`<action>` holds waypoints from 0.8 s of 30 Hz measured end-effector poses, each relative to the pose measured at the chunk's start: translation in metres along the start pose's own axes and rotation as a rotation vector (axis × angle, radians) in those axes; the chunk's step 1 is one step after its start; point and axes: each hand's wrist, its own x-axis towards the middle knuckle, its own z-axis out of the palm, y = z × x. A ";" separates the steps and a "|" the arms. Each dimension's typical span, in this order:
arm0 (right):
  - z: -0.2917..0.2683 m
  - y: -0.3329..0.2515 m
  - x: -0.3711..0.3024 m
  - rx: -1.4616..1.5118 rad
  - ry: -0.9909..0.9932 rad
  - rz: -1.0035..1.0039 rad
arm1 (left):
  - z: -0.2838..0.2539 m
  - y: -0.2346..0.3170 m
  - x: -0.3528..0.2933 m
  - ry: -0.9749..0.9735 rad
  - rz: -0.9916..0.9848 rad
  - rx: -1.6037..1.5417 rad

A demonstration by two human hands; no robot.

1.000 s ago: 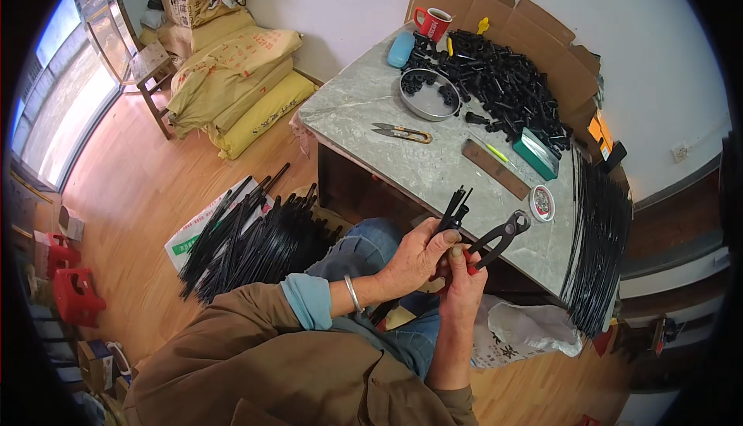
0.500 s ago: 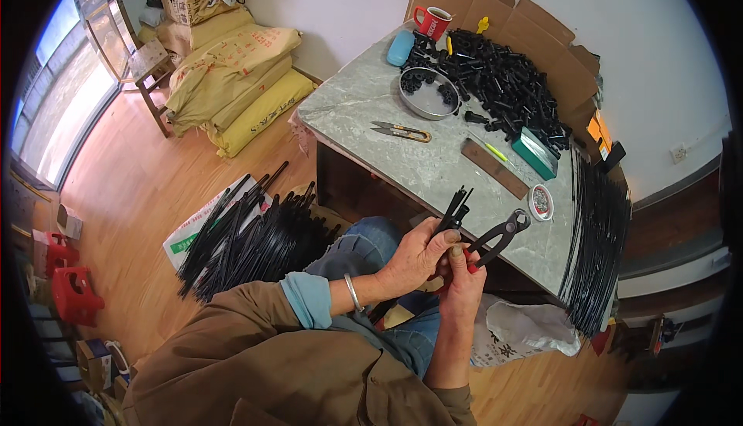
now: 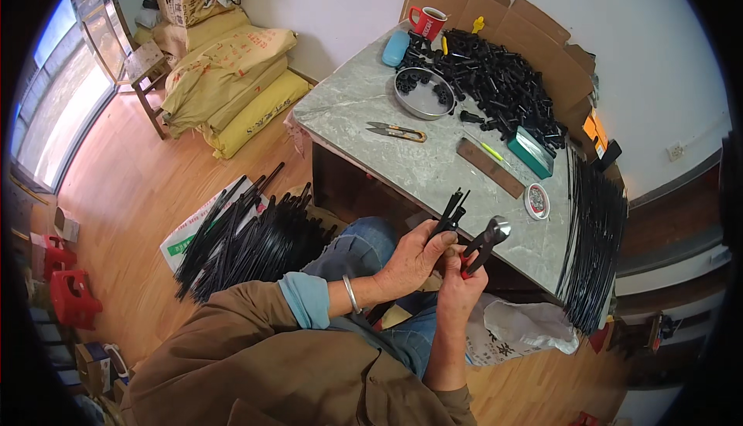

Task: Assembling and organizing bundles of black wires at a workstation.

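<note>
In front of my lap, my left hand is closed around a small bunch of thin black rods, whose tips stick up past the thumb. A short black fitting shows among them. Close beside it, my right hand grips a pair of pincers with red handles, the steel jaws pointing up and away from me. The two hands touch or nearly touch at the thumbs. The lower ends of the rods and most of the pincer handles are hidden by my hands.
The grey table carries thread snips, a metal bowl, a pile of black fittings, a flat brown bar and a small round tub. Long black rods lie along its right edge; more rods lie on the floor.
The pincers have turned in my right hand, so their jaws now sit closer to the rods and show a bright steel face. My left hand keeps its hold on the rods.
</note>
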 end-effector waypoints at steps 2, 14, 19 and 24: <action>0.007 -0.006 -0.007 -0.069 0.060 -0.042 | -0.002 -0.002 0.001 -0.014 0.026 0.001; -0.016 -0.046 -0.014 -0.180 -0.281 0.218 | -0.021 0.013 0.010 -0.138 -0.152 -0.043; -0.073 -0.079 -0.018 -0.110 -0.579 0.538 | -0.028 0.005 0.015 -0.199 -0.279 -0.082; -0.084 -0.083 -0.028 -0.110 -0.714 0.836 | -0.011 0.013 0.007 -0.260 -0.284 -0.075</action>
